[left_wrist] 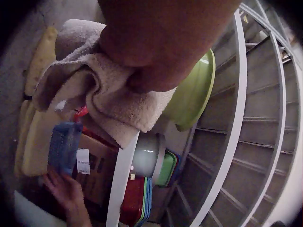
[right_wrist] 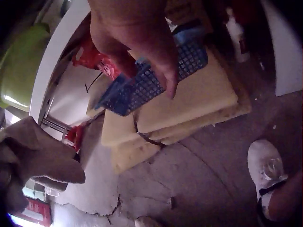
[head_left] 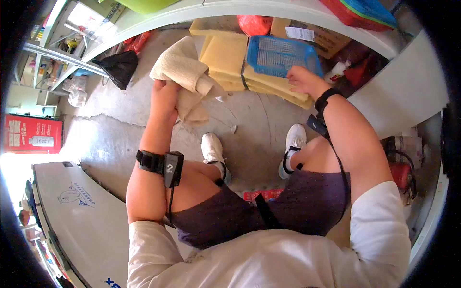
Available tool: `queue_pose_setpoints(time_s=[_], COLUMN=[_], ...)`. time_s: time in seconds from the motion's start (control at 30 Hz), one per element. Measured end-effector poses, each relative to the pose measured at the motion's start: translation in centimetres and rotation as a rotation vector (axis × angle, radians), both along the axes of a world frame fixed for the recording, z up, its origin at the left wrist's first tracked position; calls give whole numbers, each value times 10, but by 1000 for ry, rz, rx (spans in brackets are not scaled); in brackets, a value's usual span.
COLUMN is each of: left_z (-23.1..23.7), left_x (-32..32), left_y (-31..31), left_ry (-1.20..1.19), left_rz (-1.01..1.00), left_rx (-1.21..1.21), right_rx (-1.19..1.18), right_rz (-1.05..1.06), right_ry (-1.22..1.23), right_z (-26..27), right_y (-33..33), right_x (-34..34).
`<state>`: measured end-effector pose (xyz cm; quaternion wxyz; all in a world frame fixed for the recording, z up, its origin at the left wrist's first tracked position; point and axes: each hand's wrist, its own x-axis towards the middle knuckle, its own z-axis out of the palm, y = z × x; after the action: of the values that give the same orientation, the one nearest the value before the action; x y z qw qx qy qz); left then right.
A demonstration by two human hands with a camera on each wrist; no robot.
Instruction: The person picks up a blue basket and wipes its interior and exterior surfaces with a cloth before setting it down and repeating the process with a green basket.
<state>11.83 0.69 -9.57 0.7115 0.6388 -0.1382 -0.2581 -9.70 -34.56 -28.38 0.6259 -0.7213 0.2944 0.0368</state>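
My left hand [head_left: 164,100] grips a beige terry towel [head_left: 182,62], which hangs in loose folds above the concrete floor. In the left wrist view, the fingers press into the bunched cloth [left_wrist: 109,90]. A shallow blue plastic basket [head_left: 273,52] with mesh sides lies on a stack of yellow foam slabs [head_left: 222,57]. My right hand [head_left: 309,82] is at the basket's near edge, thumb and fingers apart and fairly straight. From the right wrist, the fingers [right_wrist: 165,78] overlap the blue mesh.
Behind the foam are a red plastic bag [head_left: 254,25] and a cardboard box [head_left: 331,41], under a white shelf edge [head_left: 192,12]. A white bottle [head_left: 337,71] stands right of the basket. At left hangs a black bag [head_left: 120,69]; a white cabinet [head_left: 81,221] is beside me.
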Motion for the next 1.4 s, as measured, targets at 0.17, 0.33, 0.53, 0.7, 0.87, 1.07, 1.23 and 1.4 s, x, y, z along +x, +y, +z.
queue_pose_setpoints(time_s=[0.17, 0.33, 0.53, 0.7, 0.87, 1.07, 1.23, 1.4], left_z=[1, 8, 4, 1, -7, -2, -6, -9], left_x=[2, -5, -5, -2, 6, 3, 10, 12], left_y=[-1, -7, -12, -11, -7, -3, 2, 3], left_ry=[45, 41, 30, 30, 15, 3, 2, -5], left_rz=[19, 41, -2, -23, -5, 8, 7, 13], left_rx=[25, 26, 30, 19, 37, 52, 25, 50], right_rx=[-559, -516, -20, 184, -153, -681, -642, -645], right_rz=[348, 290, 149, 53, 332, 450, 409, 427], right_ry=[-243, -150, 103, 174, 452, 777, 832, 622], right_z=[9, -48, -18, 2, 0, 64, 85, 30], right_y=[9, -22, -11, 2, -1, 64, 75, 47], right_x=[-8, 1, -3, -4, 7, 9, 7, 13])
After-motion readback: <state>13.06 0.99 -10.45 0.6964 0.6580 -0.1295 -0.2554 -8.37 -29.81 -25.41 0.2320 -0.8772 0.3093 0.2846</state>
